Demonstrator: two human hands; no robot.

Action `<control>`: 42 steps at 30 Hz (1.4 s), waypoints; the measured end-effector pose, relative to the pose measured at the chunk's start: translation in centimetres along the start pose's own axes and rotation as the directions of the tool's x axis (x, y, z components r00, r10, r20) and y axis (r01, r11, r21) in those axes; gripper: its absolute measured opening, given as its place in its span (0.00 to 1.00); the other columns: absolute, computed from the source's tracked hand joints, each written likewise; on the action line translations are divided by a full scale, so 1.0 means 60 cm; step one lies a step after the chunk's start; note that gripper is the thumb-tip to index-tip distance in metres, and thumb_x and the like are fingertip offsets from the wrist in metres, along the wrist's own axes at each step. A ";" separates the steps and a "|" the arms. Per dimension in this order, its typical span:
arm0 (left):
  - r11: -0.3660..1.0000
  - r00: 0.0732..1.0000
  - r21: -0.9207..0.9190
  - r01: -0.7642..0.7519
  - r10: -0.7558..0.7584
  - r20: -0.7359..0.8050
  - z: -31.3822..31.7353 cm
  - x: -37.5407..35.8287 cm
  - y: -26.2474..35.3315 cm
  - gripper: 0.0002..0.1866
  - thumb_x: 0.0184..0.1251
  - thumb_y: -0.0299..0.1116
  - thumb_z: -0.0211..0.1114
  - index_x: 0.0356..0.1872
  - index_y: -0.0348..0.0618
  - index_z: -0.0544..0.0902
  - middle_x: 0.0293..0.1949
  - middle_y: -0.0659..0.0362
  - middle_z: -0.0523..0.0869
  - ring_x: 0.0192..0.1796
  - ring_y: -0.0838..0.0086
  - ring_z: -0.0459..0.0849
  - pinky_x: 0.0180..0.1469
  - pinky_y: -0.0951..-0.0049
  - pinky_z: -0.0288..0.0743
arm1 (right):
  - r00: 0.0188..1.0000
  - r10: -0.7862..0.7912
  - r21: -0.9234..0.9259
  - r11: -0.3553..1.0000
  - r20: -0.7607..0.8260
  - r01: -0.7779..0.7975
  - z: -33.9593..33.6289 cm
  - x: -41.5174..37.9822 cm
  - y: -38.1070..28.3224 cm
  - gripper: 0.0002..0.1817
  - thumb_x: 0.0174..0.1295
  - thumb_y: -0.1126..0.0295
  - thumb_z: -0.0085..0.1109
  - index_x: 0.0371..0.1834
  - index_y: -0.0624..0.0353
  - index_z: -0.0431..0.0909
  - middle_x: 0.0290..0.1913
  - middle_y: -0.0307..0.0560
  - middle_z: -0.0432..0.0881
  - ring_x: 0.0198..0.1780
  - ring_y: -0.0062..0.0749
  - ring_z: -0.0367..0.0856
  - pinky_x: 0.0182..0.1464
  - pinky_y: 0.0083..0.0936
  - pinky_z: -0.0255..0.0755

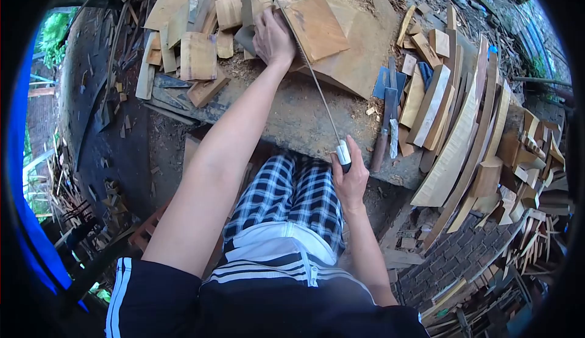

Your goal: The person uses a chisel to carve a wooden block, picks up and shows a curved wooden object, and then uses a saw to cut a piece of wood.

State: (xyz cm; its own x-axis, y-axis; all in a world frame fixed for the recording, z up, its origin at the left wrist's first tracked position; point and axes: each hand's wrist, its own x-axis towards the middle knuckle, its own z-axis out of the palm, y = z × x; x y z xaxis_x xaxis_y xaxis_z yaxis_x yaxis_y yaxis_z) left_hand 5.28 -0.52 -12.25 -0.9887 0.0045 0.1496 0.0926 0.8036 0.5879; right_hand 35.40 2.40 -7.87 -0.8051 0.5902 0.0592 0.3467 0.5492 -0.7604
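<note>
A long thin saw [314, 79] runs from the top of the workbench down to its white and black handle, which my right hand [350, 176] grips near the bench's front edge. My left hand [273, 38] presses on wood just left of the blade, its fingers partly hidden, so what they hold cannot be made out. Right of the blade, a square wooden board [317, 27] lies tilted on a larger wooden block [359, 49]. Sawdust surrounds these pieces.
Several wood offcuts [198, 56] lie left of my left hand. A large knife [390, 103] rests on the bench at the right, beside long curved wooden strips [454, 146]. More scrap wood [530, 149] is heaped at the far right.
</note>
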 end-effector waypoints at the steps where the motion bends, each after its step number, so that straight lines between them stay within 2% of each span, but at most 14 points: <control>1: 1.000 1.000 -0.007 -0.009 0.009 0.005 0.002 -0.002 0.000 0.17 0.75 0.44 0.44 0.56 0.50 0.71 0.55 0.53 0.76 0.56 0.56 0.76 0.57 0.56 0.66 | 1.000 -0.021 0.004 1.000 -0.017 0.021 0.003 -0.001 0.005 0.25 0.58 0.69 0.64 0.59 0.60 0.71 0.42 0.58 0.81 0.39 0.52 0.83 0.37 0.38 0.78; 5: 0.995 0.993 -0.059 -0.077 0.071 -0.095 0.007 0.001 -0.006 0.18 0.75 0.43 0.43 0.56 0.45 0.67 0.51 0.51 0.76 0.53 0.53 0.78 0.54 0.56 0.69 | 0.997 0.065 0.030 0.997 0.038 -0.066 0.006 -0.010 0.003 0.21 0.60 0.68 0.63 0.55 0.62 0.72 0.45 0.61 0.81 0.42 0.54 0.84 0.39 0.39 0.79; 11: 1.000 0.999 -0.004 -0.028 0.028 0.016 -0.003 0.002 -0.003 0.15 0.75 0.43 0.42 0.49 0.43 0.68 0.51 0.50 0.74 0.47 0.51 0.81 0.49 0.51 0.70 | 0.986 0.092 0.025 0.995 0.138 -0.096 0.055 0.120 -0.050 0.17 0.63 0.68 0.59 0.54 0.59 0.71 0.36 0.63 0.82 0.38 0.60 0.82 0.35 0.43 0.77; 14: 0.999 1.000 -0.049 -0.009 0.011 0.030 -0.002 0.005 -0.001 0.16 0.75 0.44 0.41 0.50 0.43 0.68 0.51 0.50 0.74 0.51 0.52 0.78 0.54 0.49 0.66 | 0.996 0.026 0.022 0.999 0.082 -0.028 0.088 0.148 -0.052 0.17 0.63 0.68 0.57 0.54 0.57 0.70 0.36 0.66 0.81 0.38 0.61 0.81 0.34 0.45 0.77; 17: 0.996 0.999 -0.086 0.008 -0.005 0.033 0.009 0.009 -0.007 0.16 0.75 0.44 0.40 0.51 0.45 0.68 0.51 0.52 0.74 0.56 0.55 0.75 0.59 0.49 0.61 | 0.995 0.056 0.060 0.996 0.081 -0.061 0.052 0.067 -0.041 0.18 0.63 0.69 0.58 0.55 0.58 0.70 0.36 0.65 0.82 0.37 0.60 0.82 0.34 0.44 0.77; 19: 0.998 0.997 -0.044 -0.055 0.052 -0.057 0.014 0.005 -0.011 0.16 0.75 0.43 0.42 0.52 0.46 0.69 0.51 0.54 0.74 0.56 0.58 0.74 0.59 0.51 0.61 | 0.975 0.186 0.116 0.973 0.123 -0.201 0.009 -0.015 -0.026 0.20 0.62 0.70 0.59 0.57 0.58 0.70 0.36 0.63 0.82 0.37 0.57 0.83 0.34 0.43 0.77; 23: 0.996 0.992 -0.015 -0.084 0.083 -0.094 0.025 0.012 -0.020 0.15 0.74 0.42 0.43 0.51 0.46 0.70 0.50 0.55 0.74 0.56 0.60 0.73 0.60 0.53 0.60 | 0.972 0.162 0.040 0.984 0.171 -0.171 -0.017 -0.022 -0.035 0.22 0.61 0.71 0.60 0.58 0.59 0.70 0.36 0.61 0.83 0.37 0.55 0.84 0.35 0.42 0.78; 29: 0.994 0.991 -0.007 -0.113 0.112 -0.073 0.024 0.014 -0.021 0.15 0.74 0.41 0.43 0.49 0.43 0.72 0.51 0.54 0.74 0.59 0.59 0.71 0.61 0.54 0.58 | 0.989 0.075 0.088 0.992 0.130 -0.087 0.071 0.145 -0.061 0.16 0.63 0.70 0.56 0.54 0.56 0.71 0.32 0.67 0.81 0.37 0.64 0.80 0.35 0.50 0.75; 33: 0.991 0.982 0.009 -0.134 0.134 -0.135 0.032 0.015 -0.027 0.17 0.73 0.45 0.42 0.48 0.44 0.72 0.53 0.51 0.74 0.57 0.52 0.71 0.58 0.50 0.61 | 0.994 0.062 0.144 0.987 0.091 -0.075 0.022 0.004 -0.014 0.19 0.62 0.72 0.58 0.56 0.59 0.72 0.37 0.62 0.83 0.39 0.57 0.84 0.37 0.42 0.79; 34: 0.993 0.992 0.031 -0.116 0.117 -0.041 0.034 0.024 -0.039 0.20 0.73 0.45 0.43 0.57 0.45 0.69 0.57 0.51 0.72 0.61 0.52 0.70 0.61 0.48 0.58 | 0.989 0.087 0.133 0.986 0.116 -0.102 0.001 -0.047 0.002 0.21 0.60 0.74 0.59 0.57 0.60 0.72 0.39 0.61 0.84 0.40 0.53 0.85 0.39 0.38 0.80; 35: 0.993 0.993 0.043 -0.108 0.109 -0.035 0.041 0.029 -0.047 0.20 0.73 0.45 0.43 0.57 0.45 0.69 0.57 0.51 0.72 0.61 0.52 0.70 0.61 0.48 0.58 | 0.987 0.093 0.136 0.984 0.130 -0.111 -0.012 -0.057 0.000 0.21 0.60 0.74 0.59 0.57 0.60 0.72 0.39 0.61 0.84 0.40 0.53 0.85 0.39 0.38 0.80; 37: 0.963 0.956 0.200 -0.182 0.221 -0.192 0.047 0.030 -0.045 0.20 0.69 0.40 0.48 0.54 0.38 0.72 0.52 0.46 0.78 0.54 0.56 0.76 0.57 0.56 0.68 | 0.968 0.134 0.109 0.981 0.213 -0.160 -0.039 -0.061 -0.008 0.22 0.58 0.76 0.60 0.57 0.60 0.71 0.41 0.61 0.84 0.40 0.52 0.85 0.39 0.37 0.81; 38: 0.966 0.983 0.216 -0.140 0.161 -0.083 0.044 0.036 -0.044 0.19 0.70 0.40 0.47 0.54 0.39 0.73 0.52 0.50 0.79 0.54 0.56 0.76 0.56 0.56 0.69 | 0.979 0.076 0.062 0.994 0.188 -0.089 -0.025 -0.042 -0.004 0.22 0.57 0.76 0.60 0.57 0.60 0.72 0.40 0.61 0.84 0.39 0.51 0.86 0.39 0.38 0.81; 42: 0.942 0.962 0.278 -0.187 0.233 -0.143 0.050 0.041 -0.059 0.21 0.71 0.43 0.44 0.55 0.40 0.72 0.53 0.51 0.78 0.56 0.56 0.75 0.56 0.55 0.69 | 0.988 -0.014 0.130 0.991 0.151 -0.006 0.044 0.081 -0.015 0.21 0.58 0.73 0.58 0.56 0.56 0.70 0.31 0.65 0.82 0.35 0.60 0.83 0.34 0.48 0.76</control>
State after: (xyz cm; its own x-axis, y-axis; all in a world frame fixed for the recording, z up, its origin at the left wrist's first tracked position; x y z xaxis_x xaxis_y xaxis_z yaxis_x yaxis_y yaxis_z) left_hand 2.16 -1.59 -16.35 -0.9127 0.1064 0.3946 0.2392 0.9219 0.3047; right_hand 29.91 3.23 -8.58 -0.8731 0.4867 -0.0284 0.2858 0.4639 -0.8385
